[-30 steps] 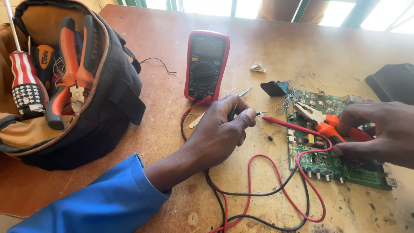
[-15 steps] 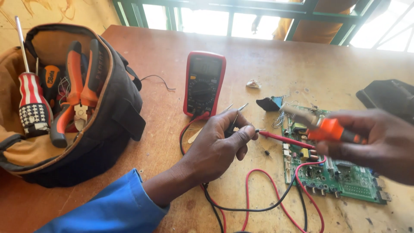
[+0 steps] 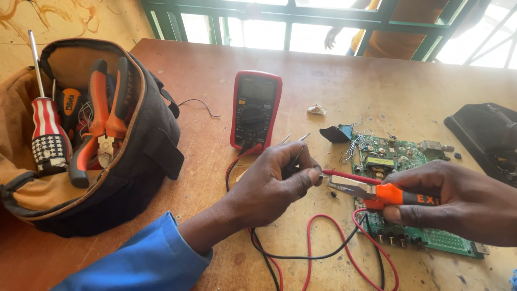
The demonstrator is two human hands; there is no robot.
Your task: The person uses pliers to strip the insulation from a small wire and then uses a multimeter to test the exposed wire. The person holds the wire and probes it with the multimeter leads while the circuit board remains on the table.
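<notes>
Right of centre on the wooden table [image 3: 334, 81], both hands meet over the near edge of a green circuit board [image 3: 425, 237]. Left hand [image 3: 269, 186] is curled up tight, fingers pinched together on the tip of a red probe [image 3: 350, 176] and what looks like a pair of metal tweezers [image 3: 295, 141] poking out toward 12 o'clock from the knuckles. Can't tell exactly how the tweezers sit in the grip, the fingers cover that bit. Right hand [image 3: 458, 202] is wrapped closed around the orange handles of a pair of pliers [image 3: 371, 192], with the metal nose pointing to 9 o'clock, just about touching the left fingertips and the probe tip.

Red and black test leads [image 3: 323, 253] loop across the table at 6 o'clock from the hands and run back up to a red multimeter [image 3: 256, 110], which lies flat at 11 o'clock from the left hand.

Over at 9 o'clock there's an open black tool bag [image 3: 134, 156] with a red-and-white striped screwdriver [image 3: 47, 134] and orange-handled pliers [image 3: 99, 124] standing in it. A small black scrap [image 3: 333, 134] lies at the board's top left corner, and a black cover [image 3: 484, 134] sits at 2 o'clock by the table's right edge. Blue sleeve [image 3: 140, 258] on the left arm.
</notes>
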